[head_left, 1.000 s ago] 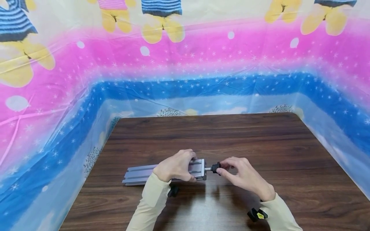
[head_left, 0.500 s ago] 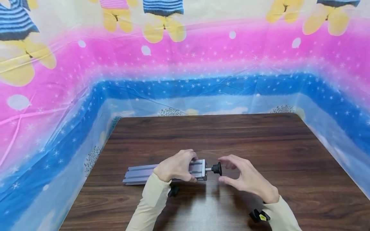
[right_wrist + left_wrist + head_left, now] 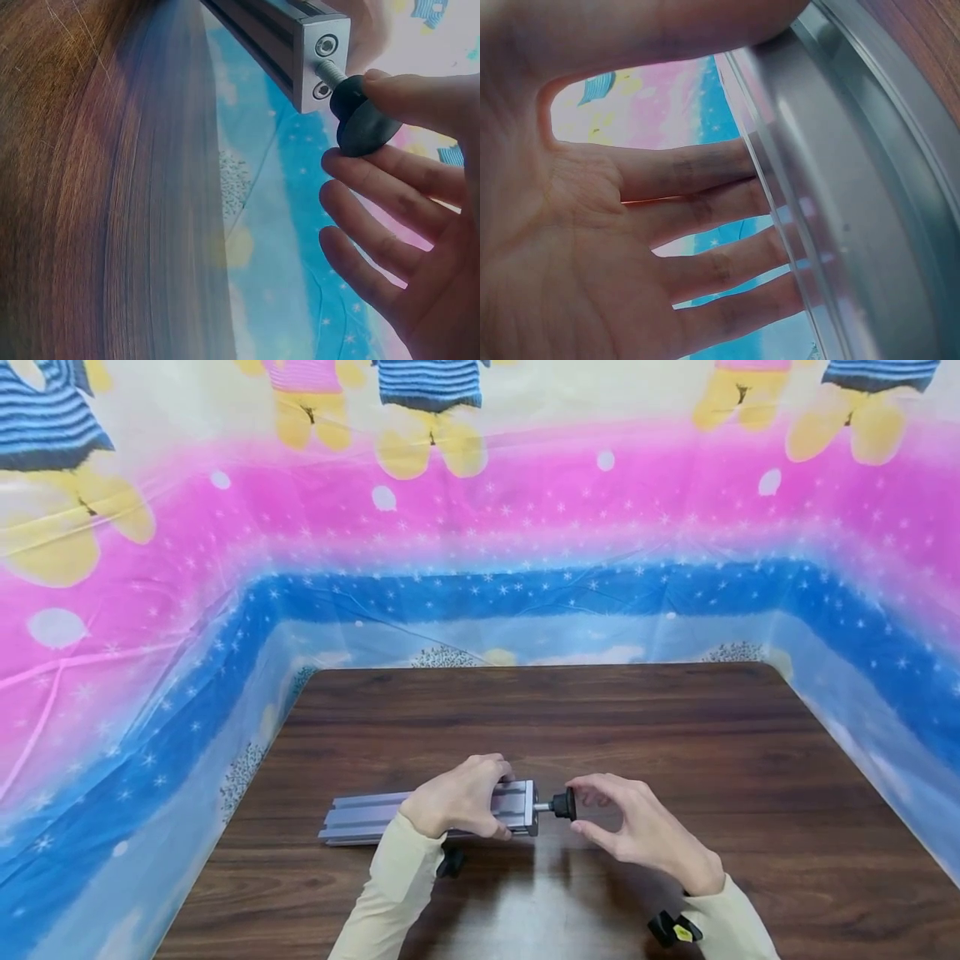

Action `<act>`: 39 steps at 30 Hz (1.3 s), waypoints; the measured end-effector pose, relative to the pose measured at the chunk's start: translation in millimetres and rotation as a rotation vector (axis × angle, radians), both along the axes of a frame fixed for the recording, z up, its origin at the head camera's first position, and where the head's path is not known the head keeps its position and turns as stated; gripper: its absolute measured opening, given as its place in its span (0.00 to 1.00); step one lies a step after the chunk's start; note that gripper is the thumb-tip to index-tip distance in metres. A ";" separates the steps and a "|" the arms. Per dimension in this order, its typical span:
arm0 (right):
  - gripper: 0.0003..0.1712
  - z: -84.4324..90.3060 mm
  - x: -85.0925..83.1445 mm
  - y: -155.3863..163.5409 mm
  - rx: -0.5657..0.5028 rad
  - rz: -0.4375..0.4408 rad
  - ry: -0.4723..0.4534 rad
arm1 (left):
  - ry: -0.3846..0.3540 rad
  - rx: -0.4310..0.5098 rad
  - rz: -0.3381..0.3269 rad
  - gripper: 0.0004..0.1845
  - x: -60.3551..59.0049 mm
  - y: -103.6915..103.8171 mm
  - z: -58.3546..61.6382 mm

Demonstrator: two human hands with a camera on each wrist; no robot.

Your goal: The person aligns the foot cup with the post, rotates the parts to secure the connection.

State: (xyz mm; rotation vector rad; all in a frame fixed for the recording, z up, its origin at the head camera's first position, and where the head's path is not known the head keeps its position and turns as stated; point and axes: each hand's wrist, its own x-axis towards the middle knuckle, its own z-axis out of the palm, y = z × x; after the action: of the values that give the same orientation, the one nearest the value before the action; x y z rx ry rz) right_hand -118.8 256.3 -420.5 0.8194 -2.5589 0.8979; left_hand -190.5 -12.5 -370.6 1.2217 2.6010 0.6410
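Note:
A grooved aluminium extrusion (image 3: 360, 818) lies lengthwise over the table, with a flat end plate (image 3: 531, 808) on its right end. My left hand (image 3: 453, 799) grips the profile from above near that end, thumb on the near side and fingers on the far side. From the plate sticks out a threaded stem carrying a black levelling foot (image 3: 562, 805). My right hand (image 3: 645, 827) pinches the foot's round base (image 3: 367, 131) by its rim, thumb on one side and index finger on the other. The other fingers are spread apart. Two screw heads show on the plate in the right wrist view.
The dark wood-grain table (image 3: 637, 718) stretches away behind and to both sides. A pink and blue printed cloth (image 3: 480, 552) hangs around its far and side edges. Black wrist gear (image 3: 673, 929) sits at the right cuff, more of it below the left wrist.
My right hand lets go of the levelling foot half a second ago, fingers spread wide, then closes on its rim again. The left hand keeps its grip; the extrusion stays put.

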 end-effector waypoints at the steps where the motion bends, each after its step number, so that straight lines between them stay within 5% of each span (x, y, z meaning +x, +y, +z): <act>1: 0.25 -0.6 1.0 0.3 0.000 -0.009 -0.014 | -0.002 -0.001 -0.001 0.27 0.5 0.4 -0.5; 12: 0.10 -3.6 2.4 -0.8 -0.011 -0.034 -0.157 | -0.015 -0.006 0.005 0.26 2.6 2.2 -4.9; 25: 0.13 -0.5 -1.4 -6.5 -0.007 -0.088 -0.252 | -0.004 0.010 0.005 0.27 1.3 -2.9 -2.0; 28: 0.12 1.7 1.4 -3.9 -0.021 -0.085 -0.217 | -0.005 0.012 0.001 0.27 0.8 -1.6 -2.1; 34: 0.35 3.5 1.7 -1.1 -0.033 0.016 0.027 | -0.009 0.013 0.004 0.28 -0.1 -0.9 -2.0; 39: 0.34 3.6 -0.6 -0.7 -0.031 0.063 0.082 | -0.010 0.018 0.005 0.28 -1.3 0.2 -1.3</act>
State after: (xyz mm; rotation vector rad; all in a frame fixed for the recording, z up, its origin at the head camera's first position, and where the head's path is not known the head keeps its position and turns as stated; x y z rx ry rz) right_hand -119.4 255.5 -416.9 0.9137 -2.4551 0.9011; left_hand -191.8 -12.3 -371.9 1.2138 2.5963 0.6709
